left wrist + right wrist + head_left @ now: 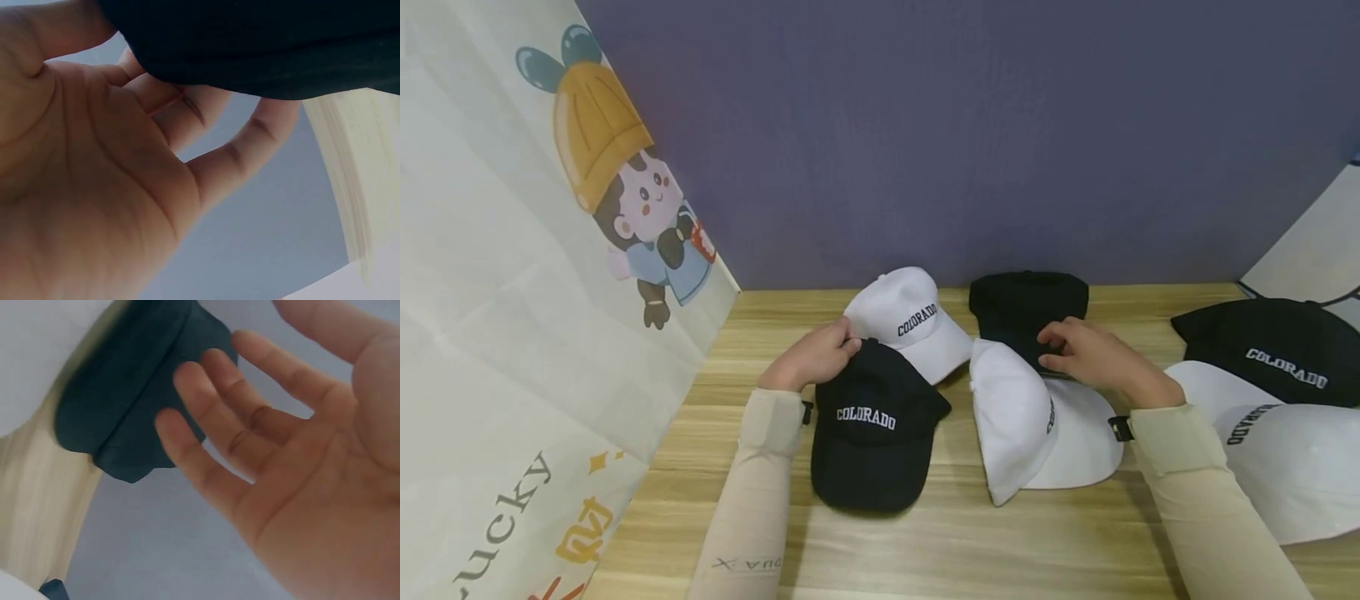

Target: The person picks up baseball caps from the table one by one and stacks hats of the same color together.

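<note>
At the crown's back edge, the left hand [816, 354] pinches the black COLORADO cap [874, 425], whose brim points to the front. In the left wrist view the fingers of the left hand [125, 144] reach behind dark fabric [269, 50]. The right hand [1093, 358], its fingers loosely bent and holding nothing, is over the black cap [1026, 304] at the back. The right wrist view has that hand [281, 444] beside the dark cap [150, 381]. A white cap [1011, 417] lies just in front, its brim to the right.
Another white cap [902, 312] lies behind the left black one. At the right edge, a black cap [1277, 342] lies behind a white cap [1300, 475]. A dark blue-grey panel [962, 142] stands along the back of the wooden table [700, 467], with a printed white sheet [490, 292] at left.
</note>
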A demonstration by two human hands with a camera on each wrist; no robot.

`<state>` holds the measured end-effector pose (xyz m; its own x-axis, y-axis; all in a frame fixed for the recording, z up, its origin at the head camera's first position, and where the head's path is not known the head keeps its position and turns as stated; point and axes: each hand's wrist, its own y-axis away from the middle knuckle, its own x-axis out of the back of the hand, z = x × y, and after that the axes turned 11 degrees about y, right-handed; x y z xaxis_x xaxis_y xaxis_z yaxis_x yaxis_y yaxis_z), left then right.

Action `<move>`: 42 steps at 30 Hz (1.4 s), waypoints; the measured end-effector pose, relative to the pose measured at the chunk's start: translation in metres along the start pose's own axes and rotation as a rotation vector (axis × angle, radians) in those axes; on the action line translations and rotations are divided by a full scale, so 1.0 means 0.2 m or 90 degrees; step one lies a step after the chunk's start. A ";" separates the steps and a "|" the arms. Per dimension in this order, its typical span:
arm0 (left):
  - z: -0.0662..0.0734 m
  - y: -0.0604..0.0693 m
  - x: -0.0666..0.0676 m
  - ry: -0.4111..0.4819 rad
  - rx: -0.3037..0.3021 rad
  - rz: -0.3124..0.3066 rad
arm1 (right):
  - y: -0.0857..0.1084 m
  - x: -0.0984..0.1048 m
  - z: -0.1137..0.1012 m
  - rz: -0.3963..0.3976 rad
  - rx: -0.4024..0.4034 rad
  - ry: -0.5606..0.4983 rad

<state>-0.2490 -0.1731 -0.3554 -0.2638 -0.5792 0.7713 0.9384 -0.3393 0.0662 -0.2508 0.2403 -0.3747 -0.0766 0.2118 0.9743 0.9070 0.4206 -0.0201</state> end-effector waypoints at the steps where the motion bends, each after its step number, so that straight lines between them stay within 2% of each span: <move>1: 0.00 0.00 0.00 -0.001 0.000 0.003 | 0.00 -0.01 0.01 -0.006 0.000 0.006; 9: -0.01 -0.01 -0.02 -0.010 -0.010 0.028 | -0.01 -0.07 0.06 -0.027 -0.035 0.027; 14: -0.01 -0.02 -0.03 -0.012 -0.008 0.027 | -0.01 -0.09 0.08 -0.022 -0.047 0.030; 31: -0.05 -0.03 -0.03 0.057 -0.023 0.017 | -0.02 -0.13 0.11 -0.028 -0.071 0.055; 38: -0.06 -0.03 -0.03 0.066 -0.014 0.005 | -0.03 -0.14 0.12 0.005 -0.055 0.137; 42: -0.06 -0.03 -0.03 0.066 -0.012 0.004 | -0.03 -0.13 0.10 0.029 -0.064 0.144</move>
<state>-0.2558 -0.1767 -0.3675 -0.2802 -0.6543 0.7024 0.9361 -0.3483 0.0490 -0.2623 0.2496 -0.4048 0.0488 0.0213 0.9986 0.9450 0.3226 -0.0531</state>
